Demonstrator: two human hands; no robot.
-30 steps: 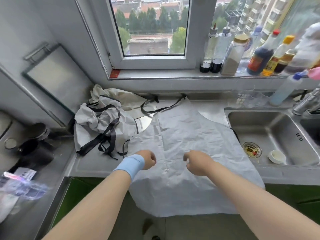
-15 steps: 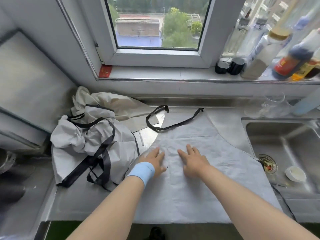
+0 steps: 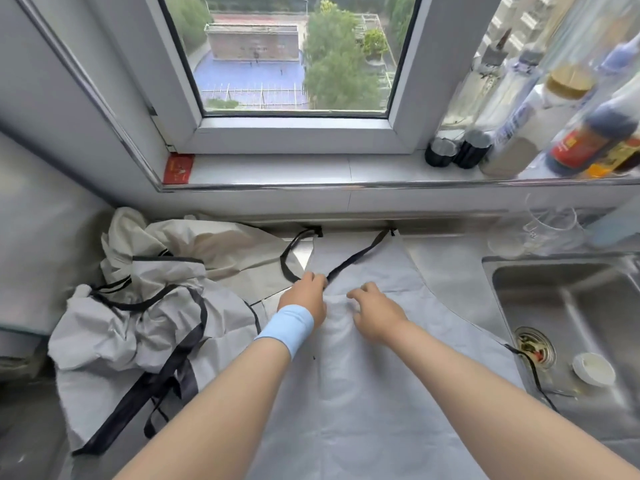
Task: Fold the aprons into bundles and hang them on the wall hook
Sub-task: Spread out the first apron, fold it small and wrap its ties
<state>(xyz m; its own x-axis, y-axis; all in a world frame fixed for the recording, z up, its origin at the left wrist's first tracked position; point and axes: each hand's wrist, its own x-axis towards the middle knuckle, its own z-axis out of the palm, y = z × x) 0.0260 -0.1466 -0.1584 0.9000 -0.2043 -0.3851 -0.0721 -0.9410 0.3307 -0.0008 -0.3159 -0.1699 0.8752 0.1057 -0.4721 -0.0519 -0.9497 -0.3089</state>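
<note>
A light grey apron (image 3: 381, 382) lies spread flat on the steel counter, its bib pointing at the window and its lower edge hanging over the front. Its black neck strap (image 3: 360, 254) loops across the bib. My left hand (image 3: 304, 296), with a blue wristband, is curled at the bib's left side where the strap runs under its fingers. A little to the right, my right hand (image 3: 375, 313) bends its fingers into the cloth, which puckers between both hands. No wall hook is in view.
A crumpled pile of grey aprons with black ties (image 3: 138, 327) and a cream one (image 3: 214, 247) fill the counter's left. The sink (image 3: 491, 271) holding a small white cup (image 3: 594, 368) is on the right. Bottles (image 3: 519, 140) line the windowsill, above glass cups (image 3: 550, 223).
Both hands slid away from me, from lying flat on the apron's middle up to the bib. Their fingers have curled, the left one onto the neck strap.
</note>
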